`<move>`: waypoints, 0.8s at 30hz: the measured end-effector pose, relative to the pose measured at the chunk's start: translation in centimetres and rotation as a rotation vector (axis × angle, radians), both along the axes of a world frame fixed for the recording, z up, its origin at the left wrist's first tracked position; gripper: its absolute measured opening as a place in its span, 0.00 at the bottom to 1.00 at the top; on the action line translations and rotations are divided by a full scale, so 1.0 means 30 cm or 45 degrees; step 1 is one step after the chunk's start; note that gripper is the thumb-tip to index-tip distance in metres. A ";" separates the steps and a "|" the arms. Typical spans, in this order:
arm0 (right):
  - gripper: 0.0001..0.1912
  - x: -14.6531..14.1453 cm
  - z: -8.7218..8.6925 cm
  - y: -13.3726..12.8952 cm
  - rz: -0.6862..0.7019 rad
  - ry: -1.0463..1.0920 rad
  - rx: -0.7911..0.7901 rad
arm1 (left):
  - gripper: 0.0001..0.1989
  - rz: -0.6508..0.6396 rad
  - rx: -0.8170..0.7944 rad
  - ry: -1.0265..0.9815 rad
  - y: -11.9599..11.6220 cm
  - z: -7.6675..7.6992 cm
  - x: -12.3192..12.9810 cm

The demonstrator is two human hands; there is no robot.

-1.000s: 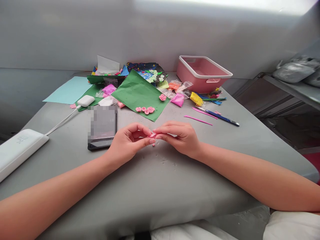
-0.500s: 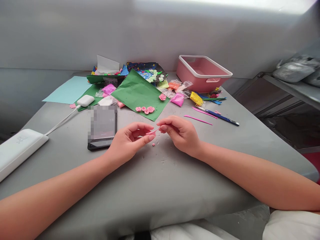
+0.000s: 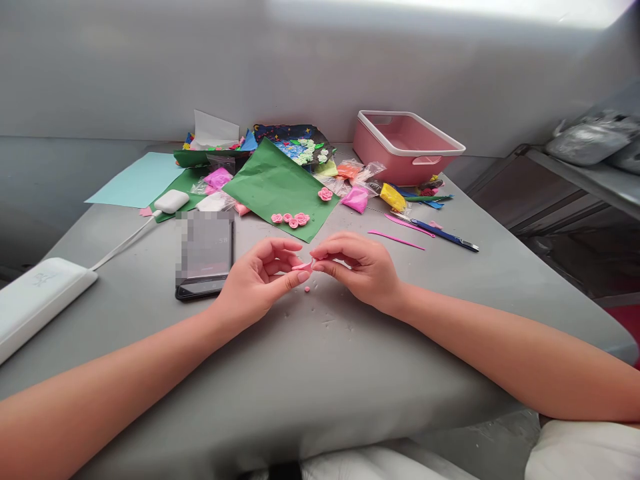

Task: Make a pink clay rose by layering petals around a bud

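My left hand (image 3: 260, 279) holds a small piece of thin pink clay (image 3: 303, 266) between thumb and fingers. The fingertips of my right hand (image 3: 357, 267) pinch the right edge of the same piece. A tiny pink ball (image 3: 307, 289) lies on the grey table (image 3: 320, 373) just below the fingers. Beyond my hands, several pink clay roses (image 3: 296, 219) sit on the lower part of a green sheet (image 3: 280, 183), with a larger rose (image 3: 325, 194) near its right corner.
A phone (image 3: 205, 257) lies beside my left hand, with a white power bank (image 3: 45, 297) and cable further left. Pink tools (image 3: 397, 240), a blue-handled knife (image 3: 445, 235), clay bags (image 3: 355, 199) and a pink basket (image 3: 407, 143) are at the back right.
My right fingertips have moved slightly left and down, onto the pink clay's edge. The clay strip that was stretched between the hands now looks shorter and curled. My left hand has barely moved.
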State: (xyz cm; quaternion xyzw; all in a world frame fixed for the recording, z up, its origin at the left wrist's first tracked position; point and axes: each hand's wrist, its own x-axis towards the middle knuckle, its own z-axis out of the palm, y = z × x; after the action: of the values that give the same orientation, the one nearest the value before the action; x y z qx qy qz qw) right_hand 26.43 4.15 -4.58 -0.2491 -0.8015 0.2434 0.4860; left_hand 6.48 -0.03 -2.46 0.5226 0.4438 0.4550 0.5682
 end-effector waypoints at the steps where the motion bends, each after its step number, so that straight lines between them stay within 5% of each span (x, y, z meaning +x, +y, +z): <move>1: 0.05 0.001 -0.002 0.001 0.015 -0.007 0.020 | 0.17 0.003 0.002 0.003 0.000 -0.001 0.000; 5: 0.11 0.004 -0.007 0.002 0.063 -0.006 0.094 | 0.16 0.028 0.019 0.000 0.001 -0.005 -0.001; 16: 0.09 0.003 -0.007 0.012 0.152 -0.073 0.113 | 0.17 -0.096 0.053 -0.016 0.004 -0.017 -0.009; 24: 0.10 0.004 -0.003 0.014 0.039 -0.072 -0.112 | 0.15 -0.038 0.050 0.056 0.004 -0.021 -0.005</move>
State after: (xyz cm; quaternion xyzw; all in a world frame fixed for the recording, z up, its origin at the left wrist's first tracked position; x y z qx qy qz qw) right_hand 26.56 4.58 -4.68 -0.2647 -0.8071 0.2787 0.4481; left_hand 6.32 0.10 -3.10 0.5501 0.4394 0.4436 0.5546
